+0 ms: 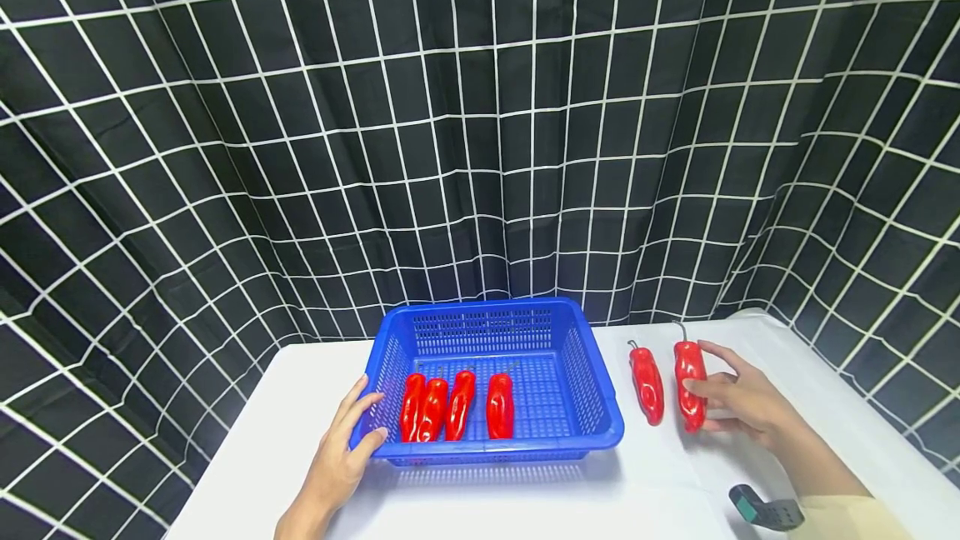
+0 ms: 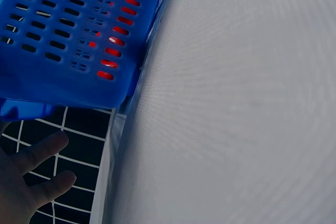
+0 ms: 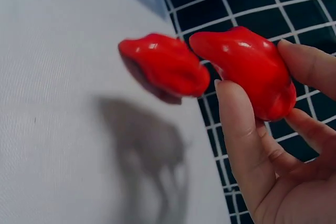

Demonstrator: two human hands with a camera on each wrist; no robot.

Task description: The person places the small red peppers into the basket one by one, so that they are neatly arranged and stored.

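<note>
My right hand (image 1: 742, 402) pinches a long red chili pepper (image 1: 690, 386) with a dark stem, thumb on one side and fingers on the other. In the right wrist view the held pepper (image 3: 249, 72) is raised over its shadow on the white table. A second red pepper (image 1: 647, 386) lies just left of it. At the left rim of a blue plastic basket (image 1: 495, 446), my left hand (image 1: 341, 448) rests with its fingers spread. Inside the basket several red peppers (image 1: 500, 407) lie toward the left and front.
A white cloth (image 1: 480, 502) covers the table under the basket. Black fabric with a white grid (image 1: 465, 148) hangs behind and along both sides. A dark device with a green patch (image 1: 765, 509) sits at my right wrist.
</note>
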